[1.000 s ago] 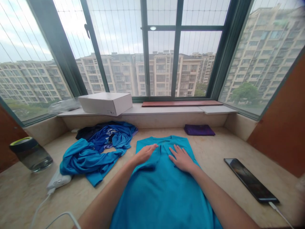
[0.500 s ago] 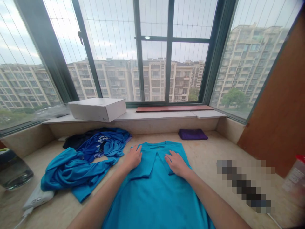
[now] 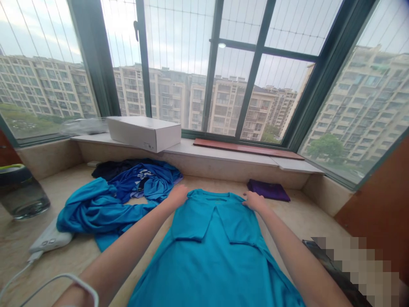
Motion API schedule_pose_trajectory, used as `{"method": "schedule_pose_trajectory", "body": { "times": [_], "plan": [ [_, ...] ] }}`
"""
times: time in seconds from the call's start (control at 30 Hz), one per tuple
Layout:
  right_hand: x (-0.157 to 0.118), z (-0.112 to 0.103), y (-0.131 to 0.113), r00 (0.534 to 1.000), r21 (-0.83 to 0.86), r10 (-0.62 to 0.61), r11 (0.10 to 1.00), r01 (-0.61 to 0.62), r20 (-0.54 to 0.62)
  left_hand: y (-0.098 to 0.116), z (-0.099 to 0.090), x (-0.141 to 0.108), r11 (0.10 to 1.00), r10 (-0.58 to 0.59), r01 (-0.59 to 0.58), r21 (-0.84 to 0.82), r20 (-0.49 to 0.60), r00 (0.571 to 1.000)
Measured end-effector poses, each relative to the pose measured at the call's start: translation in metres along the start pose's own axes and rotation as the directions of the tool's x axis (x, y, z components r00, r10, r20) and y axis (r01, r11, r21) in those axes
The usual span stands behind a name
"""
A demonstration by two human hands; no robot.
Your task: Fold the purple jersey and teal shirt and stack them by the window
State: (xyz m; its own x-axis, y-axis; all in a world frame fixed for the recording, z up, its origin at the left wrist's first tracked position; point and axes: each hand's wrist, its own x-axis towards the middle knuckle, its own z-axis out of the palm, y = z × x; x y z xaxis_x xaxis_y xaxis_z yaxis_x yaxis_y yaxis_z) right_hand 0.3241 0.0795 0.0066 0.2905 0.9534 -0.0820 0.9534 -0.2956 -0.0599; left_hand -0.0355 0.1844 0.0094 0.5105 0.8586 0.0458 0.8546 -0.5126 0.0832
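Note:
A teal shirt [image 3: 220,264] lies spread in front of me, its collar at the far end. Both sleeves are folded inward over the chest, their ends pointing toward me. At the shirt's left shoulder, my left hand [image 3: 179,195] is closed on the edge of the cloth. My right hand [image 3: 255,201] pinches the right shoulder corner between thumb and fingers. The fingertips of the left hand are partly hidden.
Crumpled blue and dark clothes [image 3: 128,183] lie left, near a white power strip [image 3: 51,238] and a water bottle [image 3: 24,194]. A folded purple cloth [image 3: 270,190] lies behind my right hand. A white box [image 3: 143,133] stands on the sill. A blurred-out object [image 3: 361,273] lies right.
My hands have moved from lying flat on the folded sleeves outward and away to the shirt's shoulder corners, and have closed there. The view has tilted and turned slightly.

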Motion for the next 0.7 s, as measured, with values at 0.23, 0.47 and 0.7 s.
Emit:
{"method": "schedule_pose_trajectory", "body": {
  "times": [0.23, 0.47, 0.7],
  "plan": [
    [0.006, -0.047, -0.007, 0.975, -0.049, -0.037, 0.998, 0.027, -0.217, -0.009, -0.055, 0.025, 0.994, -0.007, -0.017, -0.106, -0.222, 0.975],
    [-0.008, -0.127, -0.003, 0.870, -0.014, -0.101, 0.994, 0.108, -0.483, -0.013, -0.140, 0.016, 0.966, 0.001, -0.124, -0.226, -0.480, 0.877],
    [-0.107, -0.082, -0.004, 0.800, 0.026, -0.518, 0.834, 0.550, -0.302, -0.018, -0.106, -0.097, 0.922, 0.230, -0.303, -0.241, -0.291, 0.929]
  ]
}}
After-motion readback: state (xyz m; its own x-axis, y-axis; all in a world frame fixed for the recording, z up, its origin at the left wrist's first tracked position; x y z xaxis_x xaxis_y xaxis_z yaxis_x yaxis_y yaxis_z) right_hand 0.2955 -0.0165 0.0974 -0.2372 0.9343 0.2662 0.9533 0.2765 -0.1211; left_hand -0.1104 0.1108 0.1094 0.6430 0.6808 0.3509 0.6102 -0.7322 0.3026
